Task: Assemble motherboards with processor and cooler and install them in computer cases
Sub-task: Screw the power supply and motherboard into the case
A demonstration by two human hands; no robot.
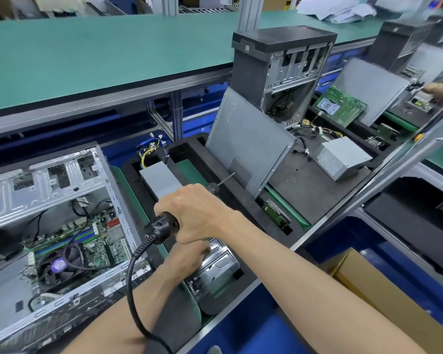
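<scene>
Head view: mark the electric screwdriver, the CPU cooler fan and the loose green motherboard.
electric screwdriver (164, 224): head view, black rear end of its body
CPU cooler fan (59, 265): head view, hub sticker
loose green motherboard (343, 104): head view, bare board beside the socket

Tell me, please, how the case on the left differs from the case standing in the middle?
The left case lies on its side with its open face up; the middle case stands upright on the black foam tray. The left case already holds a motherboard with a cooler fan; the middle case shows only loose cables inside, and a bare green board leans behind it. Both are grey metal chassis with their side panels off.
</scene>
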